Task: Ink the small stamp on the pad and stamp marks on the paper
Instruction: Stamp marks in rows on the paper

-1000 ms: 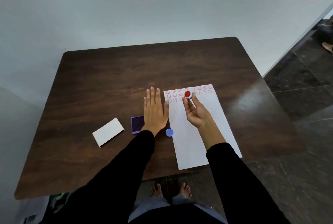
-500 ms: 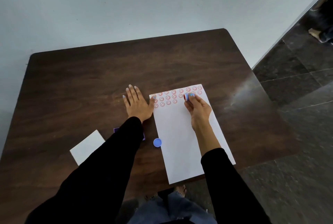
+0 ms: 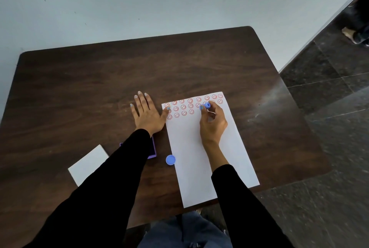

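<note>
A white sheet of paper [image 3: 201, 153] lies on the dark wooden table [image 3: 99, 88], its near end hanging over the table's front edge. Several red smiley marks fill its far end in rows. My right hand [image 3: 212, 123] holds the small blue stamp [image 3: 206, 105] by the fingertips, pressed down on the paper near the marks. My left hand [image 3: 146, 113] lies flat and open on the table, its thumb on the paper's left corner. The purple ink pad [image 3: 152, 150] sits mostly hidden under my left forearm.
A small blue round cap [image 3: 170, 159] lies by the paper's left edge. A white card or lid [image 3: 87, 164] rests near the front left. A wall runs behind the table; dark tiled floor lies to the right, with another person's foot [image 3: 351, 35] far right.
My right hand turned the stamp from face-up, showing its red inked face, down onto the paper. The camera tilted down and shifted; my left hand stayed flat beside the paper.
</note>
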Available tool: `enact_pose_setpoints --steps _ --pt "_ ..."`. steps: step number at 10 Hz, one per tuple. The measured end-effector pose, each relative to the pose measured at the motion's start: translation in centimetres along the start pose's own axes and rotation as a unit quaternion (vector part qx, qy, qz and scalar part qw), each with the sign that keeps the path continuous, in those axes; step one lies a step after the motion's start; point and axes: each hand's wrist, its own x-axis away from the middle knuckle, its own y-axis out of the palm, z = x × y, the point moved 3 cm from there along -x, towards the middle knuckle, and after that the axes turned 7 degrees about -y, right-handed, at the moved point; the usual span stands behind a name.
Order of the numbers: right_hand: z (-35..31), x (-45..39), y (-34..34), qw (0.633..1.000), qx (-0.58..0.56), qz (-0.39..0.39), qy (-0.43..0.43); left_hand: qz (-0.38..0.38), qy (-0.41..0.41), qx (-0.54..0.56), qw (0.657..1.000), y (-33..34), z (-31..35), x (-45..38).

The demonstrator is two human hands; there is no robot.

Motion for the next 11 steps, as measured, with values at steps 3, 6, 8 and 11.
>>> enact_pose_setpoints --steps 3,6,8,11 --pt "-0.30 0.30 0.23 0.995 0.061 -0.053 -0.050 0.003 0.004 0.003 1.000 0.14 -0.09 0.05" --pt "-0.38 0.27 0.46 0.989 0.104 -0.070 -0.073 -0.001 0.000 -0.001 1.000 -0.04 0.06 0.16" --pt "-0.45 0.33 0.58 0.985 0.120 -0.076 -0.092 -0.001 -0.002 -0.006 1.000 -0.13 0.07 0.20" --pt "-0.71 0.14 0.73 0.987 0.108 -0.083 -0.085 -0.001 -0.002 -0.005 1.000 -0.15 0.07 0.22"
